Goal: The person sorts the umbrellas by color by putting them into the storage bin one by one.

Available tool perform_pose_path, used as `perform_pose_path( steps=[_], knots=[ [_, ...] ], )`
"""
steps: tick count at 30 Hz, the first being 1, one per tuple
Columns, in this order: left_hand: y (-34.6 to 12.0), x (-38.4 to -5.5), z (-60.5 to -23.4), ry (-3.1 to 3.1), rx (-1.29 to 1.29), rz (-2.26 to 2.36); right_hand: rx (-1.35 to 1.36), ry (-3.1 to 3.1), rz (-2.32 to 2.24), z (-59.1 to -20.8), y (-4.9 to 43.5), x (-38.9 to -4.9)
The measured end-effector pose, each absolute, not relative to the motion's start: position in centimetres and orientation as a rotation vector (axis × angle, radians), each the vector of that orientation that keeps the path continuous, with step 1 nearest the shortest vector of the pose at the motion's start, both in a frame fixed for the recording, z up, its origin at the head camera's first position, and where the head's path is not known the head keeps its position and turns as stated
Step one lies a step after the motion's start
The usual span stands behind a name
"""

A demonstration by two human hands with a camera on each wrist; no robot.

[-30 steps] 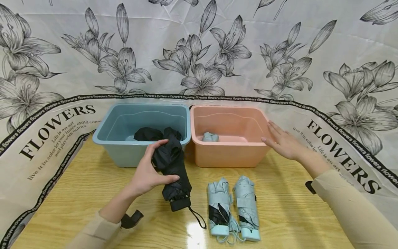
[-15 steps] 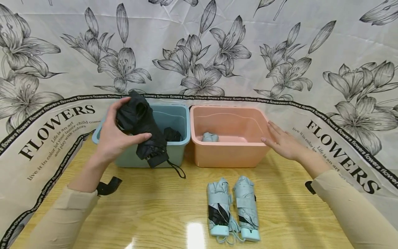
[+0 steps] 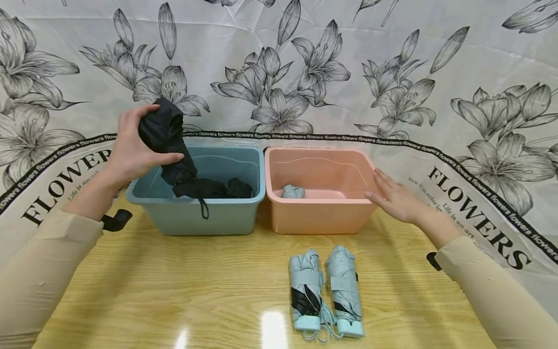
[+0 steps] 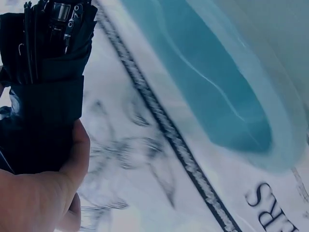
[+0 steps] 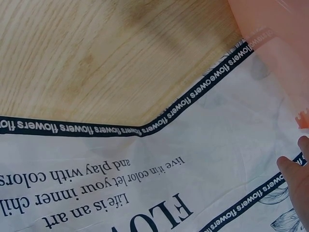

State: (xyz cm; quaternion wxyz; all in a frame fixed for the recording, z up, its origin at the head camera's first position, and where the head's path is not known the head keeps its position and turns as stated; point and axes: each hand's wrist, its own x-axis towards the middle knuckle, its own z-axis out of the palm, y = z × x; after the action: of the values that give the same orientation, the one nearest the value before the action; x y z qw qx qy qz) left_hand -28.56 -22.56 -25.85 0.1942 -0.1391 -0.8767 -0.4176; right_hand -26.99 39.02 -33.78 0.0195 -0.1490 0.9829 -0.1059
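Observation:
A folded black umbrella (image 3: 167,138) is gripped in my left hand (image 3: 132,148), tilted over the left part of the blue bin (image 3: 205,218). In the left wrist view the thumb and fingers wrap the umbrella (image 4: 43,116), and its metal ribs show at the top. Inside the blue bin lie dark folded umbrellas (image 3: 209,188), partly hidden by the front wall. My right hand (image 3: 396,196) rests with straight fingers on the right side of the pink bin (image 3: 322,218). A light blue bundle (image 3: 293,191) lies in the pink bin, mostly hidden.
Two light blue folded umbrellas, a left one (image 3: 306,291) and a right one (image 3: 344,291), lie side by side on the wooden table (image 3: 209,286) before the pink bin. Behind the bins hangs a flower-printed cloth (image 3: 244,29).
My left hand has carried the black umbrella leftward and up, from in front of the blue bin to above its left part. The right hand has stayed on the pink bin.

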Motion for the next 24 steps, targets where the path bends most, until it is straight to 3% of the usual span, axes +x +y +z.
perform_pose_path(
  steps=[12, 24],
  knots=[
    [-24.3, -33.5, -28.6, -2.702, -0.455, -0.896, -0.456, 3.052, -0.325, -33.7, 39.0, -26.9],
    [-24.3, -36.1, -33.1, -2.9, -0.615, -0.762, -0.445, 3.058, -0.317, -33.7, 39.0, -27.0]
  ],
)
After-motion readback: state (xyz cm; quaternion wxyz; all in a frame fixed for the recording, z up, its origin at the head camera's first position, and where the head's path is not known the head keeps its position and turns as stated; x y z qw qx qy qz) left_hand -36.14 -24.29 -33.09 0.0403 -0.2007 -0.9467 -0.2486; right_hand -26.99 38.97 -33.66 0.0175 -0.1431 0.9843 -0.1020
